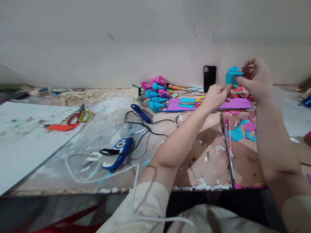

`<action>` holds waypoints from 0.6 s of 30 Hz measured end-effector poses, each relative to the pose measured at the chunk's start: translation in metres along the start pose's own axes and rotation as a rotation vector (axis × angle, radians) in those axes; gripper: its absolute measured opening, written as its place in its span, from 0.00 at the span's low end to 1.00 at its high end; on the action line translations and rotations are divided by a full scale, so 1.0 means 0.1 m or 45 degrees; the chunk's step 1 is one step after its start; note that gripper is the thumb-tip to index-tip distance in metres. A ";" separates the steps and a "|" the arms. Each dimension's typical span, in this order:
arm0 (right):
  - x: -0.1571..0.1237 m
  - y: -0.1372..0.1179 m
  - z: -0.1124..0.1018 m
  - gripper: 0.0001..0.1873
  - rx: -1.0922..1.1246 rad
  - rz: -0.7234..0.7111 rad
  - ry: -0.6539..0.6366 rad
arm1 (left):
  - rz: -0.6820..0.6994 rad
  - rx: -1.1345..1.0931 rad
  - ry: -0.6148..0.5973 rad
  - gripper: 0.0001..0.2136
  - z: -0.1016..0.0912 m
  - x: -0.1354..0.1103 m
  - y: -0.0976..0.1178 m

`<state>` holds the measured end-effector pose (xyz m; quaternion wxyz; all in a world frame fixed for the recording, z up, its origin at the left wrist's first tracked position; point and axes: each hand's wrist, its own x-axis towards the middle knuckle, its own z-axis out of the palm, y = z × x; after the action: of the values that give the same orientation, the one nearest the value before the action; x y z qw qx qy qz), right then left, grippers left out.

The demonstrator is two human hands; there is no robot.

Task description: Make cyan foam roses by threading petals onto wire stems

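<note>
A turquoise paper flower [230, 78] with a crumpled top is raised above the back right of the table, between my two hands. My left hand [218, 96] pinches at its lower end; whether a stem is between the fingertips is hidden. Thumb and fingers of my right hand [255, 77] are closed on the flower's right edge. Beneath them lies a purple sheet [234, 103] bearing a turquoise paper piece [186, 101] and scissors [188, 103]. Left of the sheet, several finished-looking blue and pink paper flowers [156, 94] lie in a bunch.
A black phone [209, 78] leans against the wall. Paper scraps [236, 133] litter the right side. A blue device with an eye-like design [119, 153], a dark blue handle [140, 113] and cords lie mid-left. More scissors [84, 116] and orange paper [62, 127] rest on a white board [31, 142].
</note>
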<state>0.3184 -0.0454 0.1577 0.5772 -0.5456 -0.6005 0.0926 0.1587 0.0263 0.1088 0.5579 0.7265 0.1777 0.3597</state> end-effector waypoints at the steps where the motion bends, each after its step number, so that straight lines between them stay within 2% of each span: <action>1: 0.01 0.00 0.00 0.27 0.017 -0.015 0.014 | -0.002 0.007 0.001 0.32 0.00 0.00 0.00; 8: 0.01 -0.01 -0.02 0.25 0.048 -0.016 0.049 | 0.003 0.061 0.007 0.32 0.01 0.00 -0.02; 12: 0.01 0.02 -0.04 0.23 0.066 0.015 -0.007 | 0.010 0.079 0.009 0.30 0.01 -0.01 -0.02; 18: 0.04 0.02 0.00 0.28 0.089 0.000 0.057 | -0.018 0.074 0.001 0.24 0.02 -0.02 -0.01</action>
<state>0.3207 -0.0418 0.1583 0.6092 -0.5269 -0.5839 0.1014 0.1593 0.0240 0.1072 0.5390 0.7410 0.1934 0.3506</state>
